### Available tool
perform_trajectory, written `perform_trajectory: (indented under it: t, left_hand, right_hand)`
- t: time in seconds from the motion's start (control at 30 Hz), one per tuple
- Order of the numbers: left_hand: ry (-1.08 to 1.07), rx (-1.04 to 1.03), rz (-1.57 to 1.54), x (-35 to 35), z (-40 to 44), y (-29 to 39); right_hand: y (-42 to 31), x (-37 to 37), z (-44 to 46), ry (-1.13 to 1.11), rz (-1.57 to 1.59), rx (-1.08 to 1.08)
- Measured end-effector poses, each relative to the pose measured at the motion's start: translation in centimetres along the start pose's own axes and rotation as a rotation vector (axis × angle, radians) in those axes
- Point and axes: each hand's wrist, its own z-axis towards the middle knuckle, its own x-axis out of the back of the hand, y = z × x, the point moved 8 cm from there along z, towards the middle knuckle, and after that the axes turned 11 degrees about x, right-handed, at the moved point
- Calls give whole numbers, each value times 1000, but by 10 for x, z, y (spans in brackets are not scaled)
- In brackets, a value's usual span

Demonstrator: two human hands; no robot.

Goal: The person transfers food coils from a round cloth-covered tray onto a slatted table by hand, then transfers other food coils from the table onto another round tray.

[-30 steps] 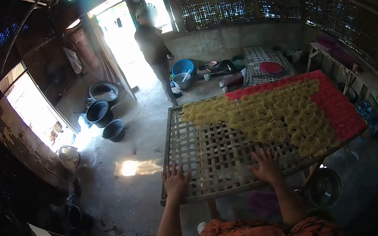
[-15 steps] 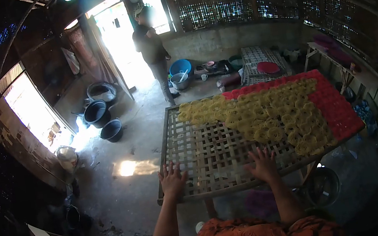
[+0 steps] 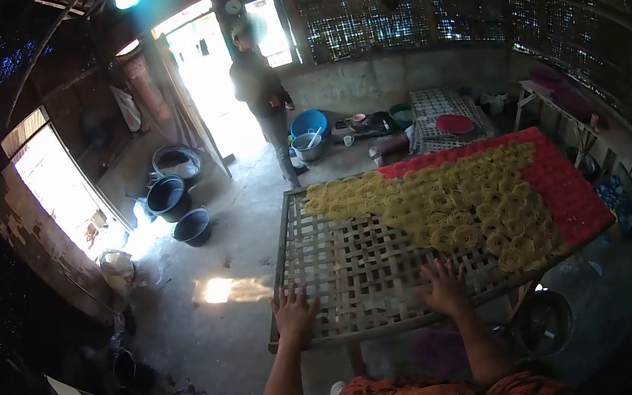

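A large woven rack [image 3: 357, 274] stands in front of me on legs. My left hand [image 3: 295, 315] rests on its near left corner, fingers spread, holding nothing. Nearer the middle of the front edge lies my right hand [image 3: 445, 289], its fingers also apart and nothing in them. Yellow coiled noodle-like rounds [image 3: 450, 209] cover the rack's back and right part, some way beyond my right hand. Along the back and right edges runs a band of red rounds [image 3: 568, 195].
A person [image 3: 262, 94] stands by the bright doorway. Dark tubs [image 3: 192, 227] sit on the floor at left, a blue basin [image 3: 308, 123] and pot [image 3: 307, 147] behind the rack. Another rack [image 3: 442, 107] holds a red round item. A bench [image 3: 566, 104] lines the right wall.
The view has shifted slightly, so the rack and room appear a little lower. Both hands stay spread on the rack. The standing person's arms have shifted position.
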Motion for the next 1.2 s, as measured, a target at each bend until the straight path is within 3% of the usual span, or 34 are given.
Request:
perform_trajectory:
  t: [1.2]
  left_hand:
    - [4, 7, 20, 0, 4, -2]
  right_hand:
    - [-3, 5, 3, 7, -21, 2]
